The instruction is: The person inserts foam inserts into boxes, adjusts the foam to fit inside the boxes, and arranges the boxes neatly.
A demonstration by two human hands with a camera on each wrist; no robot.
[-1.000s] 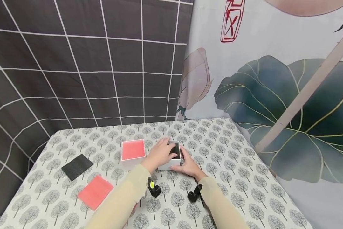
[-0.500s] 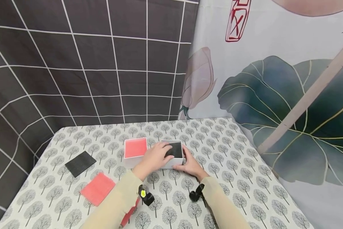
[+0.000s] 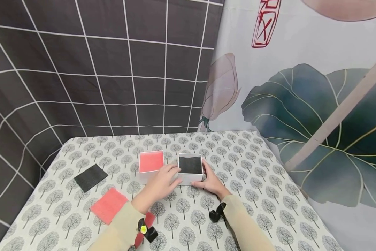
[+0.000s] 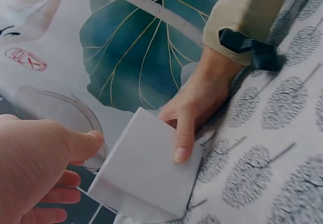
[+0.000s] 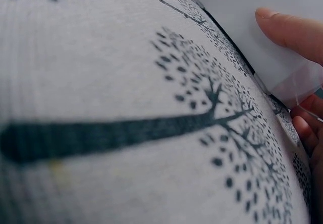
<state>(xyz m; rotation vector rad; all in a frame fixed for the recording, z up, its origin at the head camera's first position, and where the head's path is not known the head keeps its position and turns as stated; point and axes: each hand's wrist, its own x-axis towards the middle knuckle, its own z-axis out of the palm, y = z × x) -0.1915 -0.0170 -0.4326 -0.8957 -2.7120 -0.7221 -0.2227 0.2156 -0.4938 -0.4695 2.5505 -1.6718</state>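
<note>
You have the small white square box with the black foam pad inside (image 3: pixel 190 169) standing upright on the tree-print tablecloth (image 3: pixel 253 195), near the middle of the table and just right of the matching white box with the red pad inside (image 3: pixel 151 164). The 2 boxes sit side by side with a narrow gap between them, probably so each open top stays in your reach and in view.

Your right hand (image 3: pixel 210 180) is on the black-padded box's right side: the left wrist view shows its thumb lying flat along the near white wall while the fingers curve round the far side, so it reads as a steadying hold rather than a lift. The box's base appears to rest on the cloth.

Your left hand (image 3: pixel 161 181) is at the box's near-left corner, fingers loosely curled and fairly narrow. From the head view the fingertips seem to touch the white wall; the left wrist view shows a slim gap at the thumb, so I cannot tell whether it actually grips.

Off to the left, well apart from both hands, 1 loose black foam square (image 3: pixel 91 177) and 1 loose red foam square (image 3: pixel 109 210) lie flat on the cloth.
</note>
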